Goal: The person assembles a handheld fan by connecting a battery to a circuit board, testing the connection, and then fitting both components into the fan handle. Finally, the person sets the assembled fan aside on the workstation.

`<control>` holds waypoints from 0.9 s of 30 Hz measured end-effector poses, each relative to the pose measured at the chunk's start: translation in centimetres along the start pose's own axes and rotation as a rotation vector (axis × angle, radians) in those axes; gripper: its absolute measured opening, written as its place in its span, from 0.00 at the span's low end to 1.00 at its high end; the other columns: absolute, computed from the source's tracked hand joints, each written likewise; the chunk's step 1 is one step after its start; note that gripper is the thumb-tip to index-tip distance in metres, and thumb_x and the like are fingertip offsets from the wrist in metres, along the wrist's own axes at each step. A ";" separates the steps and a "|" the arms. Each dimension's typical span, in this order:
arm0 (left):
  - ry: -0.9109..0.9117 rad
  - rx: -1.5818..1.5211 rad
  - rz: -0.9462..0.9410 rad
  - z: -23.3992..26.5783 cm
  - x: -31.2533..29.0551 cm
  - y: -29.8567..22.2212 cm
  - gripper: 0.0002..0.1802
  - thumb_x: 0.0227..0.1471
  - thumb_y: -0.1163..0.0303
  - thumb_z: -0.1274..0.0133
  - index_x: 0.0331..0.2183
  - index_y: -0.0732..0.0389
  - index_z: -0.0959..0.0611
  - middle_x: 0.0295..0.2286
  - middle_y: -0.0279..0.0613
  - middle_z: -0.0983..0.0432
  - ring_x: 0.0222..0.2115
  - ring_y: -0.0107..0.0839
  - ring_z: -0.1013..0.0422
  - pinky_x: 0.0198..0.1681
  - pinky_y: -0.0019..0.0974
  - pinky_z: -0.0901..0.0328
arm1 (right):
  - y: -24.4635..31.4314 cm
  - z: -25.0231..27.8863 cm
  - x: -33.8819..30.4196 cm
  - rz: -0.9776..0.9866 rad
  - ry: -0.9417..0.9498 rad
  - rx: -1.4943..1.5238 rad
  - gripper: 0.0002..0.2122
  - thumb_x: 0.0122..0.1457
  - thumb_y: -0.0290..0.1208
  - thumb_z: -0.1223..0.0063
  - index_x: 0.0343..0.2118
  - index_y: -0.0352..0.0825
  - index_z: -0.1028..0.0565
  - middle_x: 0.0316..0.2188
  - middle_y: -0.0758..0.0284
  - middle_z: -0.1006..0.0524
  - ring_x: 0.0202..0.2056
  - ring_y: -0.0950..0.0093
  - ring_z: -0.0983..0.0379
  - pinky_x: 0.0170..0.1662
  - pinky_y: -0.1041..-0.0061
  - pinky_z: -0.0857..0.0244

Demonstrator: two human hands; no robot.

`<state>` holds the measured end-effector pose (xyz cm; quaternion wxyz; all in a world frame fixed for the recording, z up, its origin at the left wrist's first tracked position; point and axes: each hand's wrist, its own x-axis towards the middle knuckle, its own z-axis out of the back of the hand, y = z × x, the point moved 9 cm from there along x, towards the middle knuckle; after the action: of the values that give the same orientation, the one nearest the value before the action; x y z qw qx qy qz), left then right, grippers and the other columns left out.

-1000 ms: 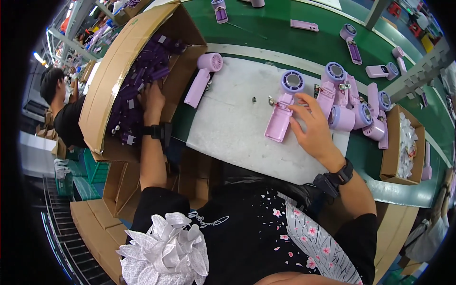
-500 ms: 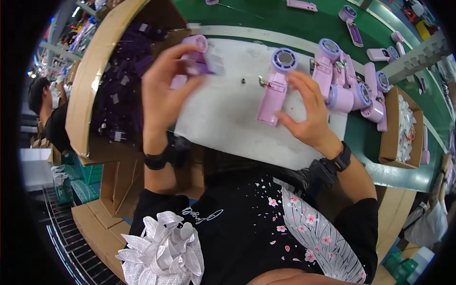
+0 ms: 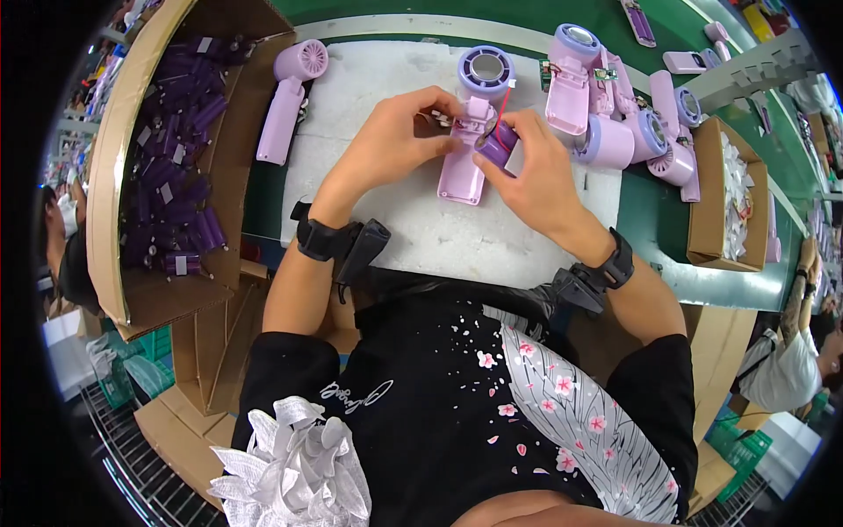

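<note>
An opened light-purple handheld fan (image 3: 460, 178) lies on the white foam mat (image 3: 378, 224), its round head with a silver centre pointing away from me. My right hand (image 3: 546, 176) holds a purple cylindrical battery (image 3: 494, 151) over the right side of the fan's handle. From the battery a red wire (image 3: 503, 110) rises to a small white connector. My left hand (image 3: 395, 145) is closed at the handle's left edge, thumb and fingers pinching small parts there. Its fingertips partly hide those parts.
A cardboard box (image 3: 180, 293) of purple batteries stands at left, beside another fan (image 3: 283, 123). Several opened fans (image 3: 606, 140) cluster right of the mat, near a small carton (image 3: 702, 220) of white pieces. A grey slotted rail (image 3: 746, 83) crosses the far right.
My left hand has come from beside the battery box to the fan's left edge. The right hand now holds a battery. The whole view has shifted, showing another fan lying by the box.
</note>
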<state>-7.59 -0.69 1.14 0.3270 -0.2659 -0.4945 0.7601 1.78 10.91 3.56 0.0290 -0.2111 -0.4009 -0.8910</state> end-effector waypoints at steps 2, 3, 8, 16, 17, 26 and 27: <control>0.001 0.011 0.039 0.1 -0.5 0.4 0.14 0.45 0.79 0.39 0.37 0.64 0.21 0.33 0.34 0.25 0.33 0.22 0.31 0.40 0.28 0.34 | 0.0 -0.2 -0.1 0.004 0.032 0.003 0.18 0.47 0.25 0.36 0.40 0.31 0.31 0.34 0.58 0.28 0.34 0.62 0.29 0.38 0.68 0.34; 0.003 0.027 0.074 0.0 -0.9 0.7 0.12 0.46 0.79 0.39 0.36 0.65 0.21 0.32 0.34 0.25 0.33 0.21 0.31 0.40 0.27 0.34 | 0.1 -0.3 -0.1 0.010 0.057 0.007 0.18 0.45 0.24 0.37 0.40 0.31 0.31 0.34 0.58 0.28 0.33 0.61 0.30 0.37 0.68 0.35; -0.004 -0.123 0.046 -1.0 -2.9 1.0 0.10 0.45 0.80 0.41 0.34 0.65 0.20 0.30 0.36 0.23 0.29 0.22 0.29 0.37 0.27 0.33 | 2.5 -0.3 -0.1 0.238 0.063 0.044 0.19 0.40 0.20 0.38 0.38 0.31 0.30 0.35 0.59 0.27 0.33 0.60 0.30 0.37 0.68 0.35; 0.044 -0.120 -0.020 -1.5 -3.0 -0.2 0.10 0.49 0.84 0.45 0.37 0.67 0.21 0.33 0.36 0.23 0.35 0.22 0.29 0.41 0.28 0.34 | 2.5 -0.9 0.0 0.260 0.090 -0.035 0.15 0.38 0.16 0.42 0.33 0.32 0.27 0.29 0.62 0.26 0.30 0.62 0.30 0.32 0.68 0.35; 0.042 -0.127 -0.018 -1.5 -3.0 -0.3 0.10 0.49 0.84 0.45 0.37 0.67 0.21 0.33 0.36 0.23 0.35 0.22 0.29 0.41 0.28 0.34 | 2.5 -1.0 0.0 0.258 0.098 -0.037 0.15 0.38 0.16 0.42 0.33 0.32 0.27 0.29 0.62 0.26 0.30 0.62 0.30 0.32 0.68 0.35; -0.005 -0.176 0.048 -1.5 -2.9 0.0 0.14 0.48 0.84 0.45 0.40 0.68 0.22 0.35 0.37 0.23 0.38 0.25 0.27 0.45 0.30 0.32 | 2.5 -0.7 0.2 0.171 0.128 -0.061 0.11 0.43 0.18 0.41 0.32 0.32 0.26 0.26 0.62 0.28 0.28 0.63 0.30 0.31 0.69 0.35; 0.009 -0.170 0.029 -1.7 -2.9 -0.1 0.15 0.48 0.85 0.46 0.40 0.68 0.22 0.36 0.38 0.23 0.38 0.25 0.27 0.45 0.30 0.32 | 2.5 -0.6 0.2 0.169 0.122 -0.060 0.11 0.43 0.18 0.40 0.32 0.32 0.26 0.26 0.62 0.28 0.28 0.63 0.30 0.30 0.69 0.35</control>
<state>-4.46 -1.88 0.88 0.2946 -0.3030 -0.5519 0.7189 1.91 8.78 5.05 0.1221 -0.1905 -0.3520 -0.9082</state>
